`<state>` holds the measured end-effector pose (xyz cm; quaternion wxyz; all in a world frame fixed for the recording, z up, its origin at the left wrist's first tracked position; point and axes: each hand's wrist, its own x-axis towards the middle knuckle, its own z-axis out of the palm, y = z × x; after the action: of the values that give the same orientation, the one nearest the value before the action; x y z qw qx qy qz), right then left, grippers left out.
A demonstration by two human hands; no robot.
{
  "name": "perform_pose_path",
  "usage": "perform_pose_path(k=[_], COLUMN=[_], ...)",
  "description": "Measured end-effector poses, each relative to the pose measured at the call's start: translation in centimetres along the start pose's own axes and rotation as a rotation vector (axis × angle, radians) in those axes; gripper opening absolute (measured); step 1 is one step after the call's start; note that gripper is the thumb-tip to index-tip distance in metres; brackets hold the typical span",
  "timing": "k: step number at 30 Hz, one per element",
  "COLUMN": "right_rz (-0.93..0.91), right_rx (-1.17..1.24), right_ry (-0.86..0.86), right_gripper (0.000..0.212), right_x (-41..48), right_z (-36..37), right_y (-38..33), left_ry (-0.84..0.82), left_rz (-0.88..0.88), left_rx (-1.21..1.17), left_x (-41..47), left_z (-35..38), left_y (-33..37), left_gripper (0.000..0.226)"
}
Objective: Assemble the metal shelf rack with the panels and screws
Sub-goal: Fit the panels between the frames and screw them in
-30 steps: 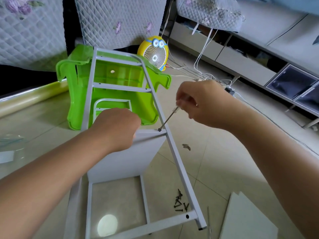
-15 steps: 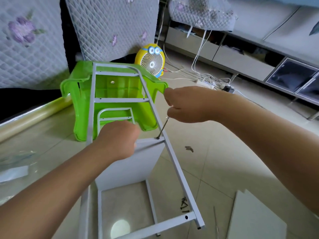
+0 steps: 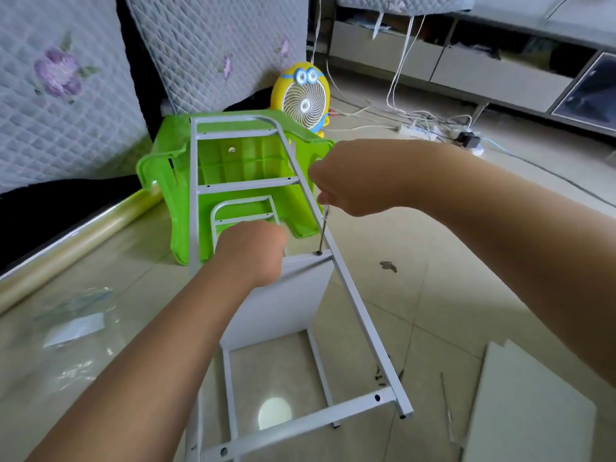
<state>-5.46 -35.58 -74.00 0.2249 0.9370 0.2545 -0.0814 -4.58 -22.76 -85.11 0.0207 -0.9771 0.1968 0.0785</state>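
The rack frame [image 3: 350, 315] is laid across the tiled floor [image 3: 433, 278], its far end propped on an overturned green stool [image 3: 166, 175]. A white panel [image 3: 286, 301] is stood upright inside the frame, with its top corner set against the upper rail. The panel's upper edge is gripped by the left hand [image 3: 253, 251], which is closed over it (the fingertips are hidden behind the knuckles). A thin screwdriver [image 3: 322, 231] is pinched at its upper end by the right hand [image 3: 346, 181] and held nearly upright. Its tip is set on a screw [image 3: 319, 253] at the panel's corner, just beside the rail. Loose screws [image 3: 383, 378] are scattered on the floor near the rail's near end. Spare panels [image 3: 533, 411] are stacked at the lower right, apart from the frame. A yellow fan [image 3: 303, 98] is seen behind the stool, and a clear plastic bag [image 3: 76, 325] lies at the left.
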Motion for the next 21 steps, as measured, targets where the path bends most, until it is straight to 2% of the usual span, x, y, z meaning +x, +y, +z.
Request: perform_pose_path(k=[3, 7, 12, 16, 19, 21], right_rz=[0.001, 0.017, -0.002, -0.112, -0.158, -0.186], right_rx=[-0.023, -0.064, -0.194, -0.345, -0.39, -0.424], right_ry=[0.011, -0.012, -0.068, -0.056, -0.031, -0.037], right_gripper=[0.03, 0.024, 0.021, 0.025, 0.022, 0.021], right_x=[0.4, 0.6, 0.2, 0.0, 0.1, 0.1], right_z=[0.2, 0.3, 0.4, 1.1, 1.2, 1.1], right_y=[-0.4, -0.9, -1.1, -0.8, -0.4, -0.4], left_ry=[0.008, 0.036, 0.032, 0.003, -0.033, -0.024], left_rz=[-0.011, -0.032, -0.01, 0.025, 0.055, 0.061], left_rx=[-0.018, -0.009, 0.013, -0.009, -0.032, -0.028], left_x=[-0.1, -0.2, 0.2, 0.2, 0.4, 0.5], left_z=[0.2, 0.8, 1.1, 1.1, 0.6, 0.7], left_y=[-0.1, 0.0, -0.5, -0.9, -1.1, -1.1], left_gripper=[0.014, 0.007, 0.008, 0.025, 0.013, 0.022])
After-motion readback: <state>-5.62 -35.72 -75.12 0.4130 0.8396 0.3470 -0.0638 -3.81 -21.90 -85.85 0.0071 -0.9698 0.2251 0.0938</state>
